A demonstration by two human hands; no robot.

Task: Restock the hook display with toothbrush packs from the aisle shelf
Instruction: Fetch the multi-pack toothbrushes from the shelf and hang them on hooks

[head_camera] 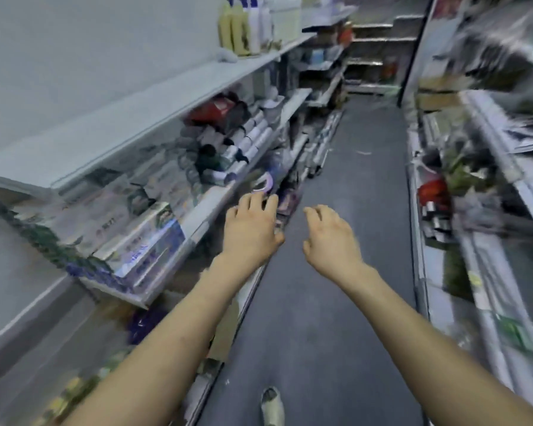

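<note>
Hanging loosely open and empty, the left hand (251,232) lay nearer the aisle shelf (203,216) than the equally empty right hand (331,238).

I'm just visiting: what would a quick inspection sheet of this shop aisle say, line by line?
Surface: dark grey aisle floor, a few pale specks on it.
Job's things: no toothbrush packs or hook display made out; the picture is blurred.
Clutter: boxes and white rolls crowd the left shelf.
Hands: left hand and right hand reach forward, fingers relaxed, holding nothing.
Cables: nothing seen.
Surroundings: stocked shelves both sides, right shelves blurred; a shoe at the bottom edge.
</note>
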